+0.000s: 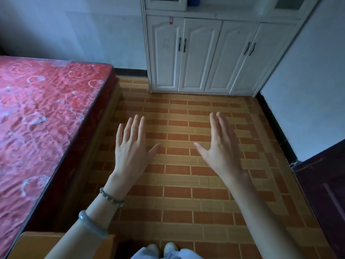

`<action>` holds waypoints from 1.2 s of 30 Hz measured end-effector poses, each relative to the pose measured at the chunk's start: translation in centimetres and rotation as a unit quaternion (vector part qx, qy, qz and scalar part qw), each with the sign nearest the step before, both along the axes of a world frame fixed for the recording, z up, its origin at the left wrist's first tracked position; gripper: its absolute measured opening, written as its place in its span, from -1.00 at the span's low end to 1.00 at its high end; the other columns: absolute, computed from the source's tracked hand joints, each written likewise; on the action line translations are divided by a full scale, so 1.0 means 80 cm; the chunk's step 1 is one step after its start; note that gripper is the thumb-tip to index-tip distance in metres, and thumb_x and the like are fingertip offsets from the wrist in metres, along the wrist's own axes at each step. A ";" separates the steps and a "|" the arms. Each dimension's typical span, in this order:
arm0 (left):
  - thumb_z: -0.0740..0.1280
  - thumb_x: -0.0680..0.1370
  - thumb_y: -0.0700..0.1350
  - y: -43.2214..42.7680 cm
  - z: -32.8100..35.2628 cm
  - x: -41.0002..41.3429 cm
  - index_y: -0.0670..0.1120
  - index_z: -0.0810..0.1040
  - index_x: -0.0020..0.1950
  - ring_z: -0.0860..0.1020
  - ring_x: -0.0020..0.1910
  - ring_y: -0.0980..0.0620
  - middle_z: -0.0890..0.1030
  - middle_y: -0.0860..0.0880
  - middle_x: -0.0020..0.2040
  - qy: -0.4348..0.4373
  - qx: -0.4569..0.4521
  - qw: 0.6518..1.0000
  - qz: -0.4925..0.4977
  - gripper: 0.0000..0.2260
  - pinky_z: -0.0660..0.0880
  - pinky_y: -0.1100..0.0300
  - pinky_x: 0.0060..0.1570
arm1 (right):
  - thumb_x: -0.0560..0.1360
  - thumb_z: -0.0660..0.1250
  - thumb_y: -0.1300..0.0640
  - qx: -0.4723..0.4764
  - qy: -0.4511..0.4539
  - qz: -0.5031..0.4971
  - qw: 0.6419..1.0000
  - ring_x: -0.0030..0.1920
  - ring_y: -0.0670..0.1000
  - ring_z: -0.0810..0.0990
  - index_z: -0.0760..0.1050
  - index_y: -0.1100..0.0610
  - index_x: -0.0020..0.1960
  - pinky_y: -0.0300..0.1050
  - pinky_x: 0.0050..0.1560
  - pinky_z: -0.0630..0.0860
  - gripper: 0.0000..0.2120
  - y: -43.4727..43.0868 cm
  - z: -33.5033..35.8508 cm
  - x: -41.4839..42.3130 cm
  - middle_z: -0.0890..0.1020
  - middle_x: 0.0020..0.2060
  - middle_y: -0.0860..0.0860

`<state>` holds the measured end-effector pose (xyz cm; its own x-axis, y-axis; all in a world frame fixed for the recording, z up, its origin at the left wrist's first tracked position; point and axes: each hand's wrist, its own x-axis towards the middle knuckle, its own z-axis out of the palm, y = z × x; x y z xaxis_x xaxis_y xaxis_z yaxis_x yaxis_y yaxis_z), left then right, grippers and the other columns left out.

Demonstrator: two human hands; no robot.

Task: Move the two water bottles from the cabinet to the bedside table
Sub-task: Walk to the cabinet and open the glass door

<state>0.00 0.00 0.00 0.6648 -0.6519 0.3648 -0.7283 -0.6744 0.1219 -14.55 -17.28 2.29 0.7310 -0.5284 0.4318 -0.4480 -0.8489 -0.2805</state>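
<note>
Both hands hang flat and spread over the floor [177,184], holding nothing: left hand [130,148], right hand [222,152]. The bottles aren't clearly visible; a blue shape [194,1] on the cabinet [203,53] shelf at 12 o'clock may be one. Bottles with water would be weighty, smooth, maybe slippery; grip mid-body. Bed [43,116] at 9 o'clock, wooden table [37,243] corner at 7.
</note>
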 end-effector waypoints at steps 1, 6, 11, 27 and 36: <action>0.21 0.46 0.27 -0.004 -0.001 0.001 -0.22 0.20 0.45 0.21 0.44 -0.18 0.28 -0.23 0.44 0.006 -0.001 1.000 0.003 -0.25 0.09 -0.13 0.43 | 0.33 0.48 -0.02 0.004 -0.001 0.003 1.000 0.40 0.22 0.21 0.12 0.25 0.43 0.06 0.35 0.15 -0.15 -0.004 -0.001 0.001 0.25 0.40 0.27; 0.18 0.46 0.29 -0.020 -0.012 0.007 -0.22 0.21 0.45 0.21 0.44 -0.18 0.28 -0.23 0.44 0.002 -0.003 1.000 0.016 -0.25 0.08 -0.11 0.42 | 0.34 0.48 -0.02 0.013 0.000 0.005 1.000 0.41 0.22 0.20 0.11 0.26 0.43 0.12 0.37 0.19 -0.15 -0.025 -0.009 0.011 0.24 0.41 0.27; 0.17 0.45 0.30 -0.034 -0.021 0.018 -0.21 0.19 0.46 0.19 0.45 -0.17 0.26 -0.22 0.45 0.009 0.005 0.999 0.033 -0.24 0.06 -0.11 0.43 | 0.34 0.48 -0.02 0.023 -0.002 0.013 1.000 0.41 0.22 0.19 0.11 0.25 0.44 0.17 0.36 0.22 -0.15 -0.043 -0.013 0.027 0.23 0.41 0.26; 0.20 0.46 0.29 -0.187 -0.027 0.189 -0.21 0.19 0.46 0.19 0.45 -0.17 0.26 -0.22 0.45 0.024 0.023 0.999 0.009 -0.24 0.06 -0.11 0.43 | 0.34 0.48 0.00 0.024 0.004 0.000 1.000 0.41 0.21 0.20 0.12 0.25 0.43 0.12 0.37 0.22 -0.17 -0.181 -0.024 0.195 0.23 0.41 0.27; 0.18 0.46 0.29 -0.300 -0.005 0.347 -0.21 0.18 0.46 0.18 0.45 -0.17 0.25 -0.22 0.46 0.020 0.020 0.999 -0.015 -0.24 0.06 -0.13 0.43 | 0.36 0.46 -0.02 0.012 -0.005 -0.010 1.000 0.42 0.20 0.18 0.13 0.25 0.43 0.10 0.39 0.17 -0.18 -0.290 -0.001 0.349 0.23 0.42 0.25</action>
